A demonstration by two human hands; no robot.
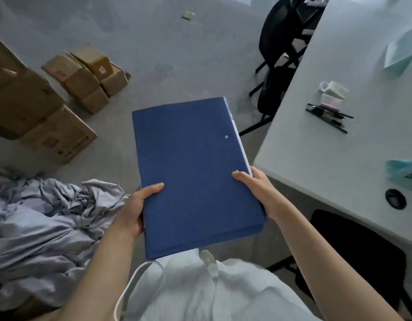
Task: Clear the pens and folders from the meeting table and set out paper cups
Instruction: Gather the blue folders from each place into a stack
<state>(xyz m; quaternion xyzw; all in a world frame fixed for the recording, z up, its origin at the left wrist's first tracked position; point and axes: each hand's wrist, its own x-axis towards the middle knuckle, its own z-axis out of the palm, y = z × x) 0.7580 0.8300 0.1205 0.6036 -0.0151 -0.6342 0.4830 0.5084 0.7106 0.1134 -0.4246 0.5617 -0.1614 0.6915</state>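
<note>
The left hand [136, 208] grips the folders [193, 172] at their left edge, thumb on top and fingers curled under; the right hand [258, 189] grips the right edge the same way, thumb on the blue cover. The folders are a flat blue stack held in the air over the floor [154, 54], off the table [353, 140], just left of its near-left corner. The long axis runs away from the person, leaning slightly left at the far end; the near short edge sits close above the white shirt [200, 293]. Two small metal studs show near the right edge of the top cover.

On the table, near its left edge, a bunch of dark pens [328, 117] lies beside small pale boxes [333, 95]. A teal packet [404, 177] lies nearer the near edge, with a round cable hole [395, 198] just before it. Black chairs [286, 49] stand along the table's left side, and another is tucked under its near edge. Left of the folders, cardboard boxes [45, 112] sit on the floor, and a heap of grey cloth [45, 228] lies beside the left forearm.
</note>
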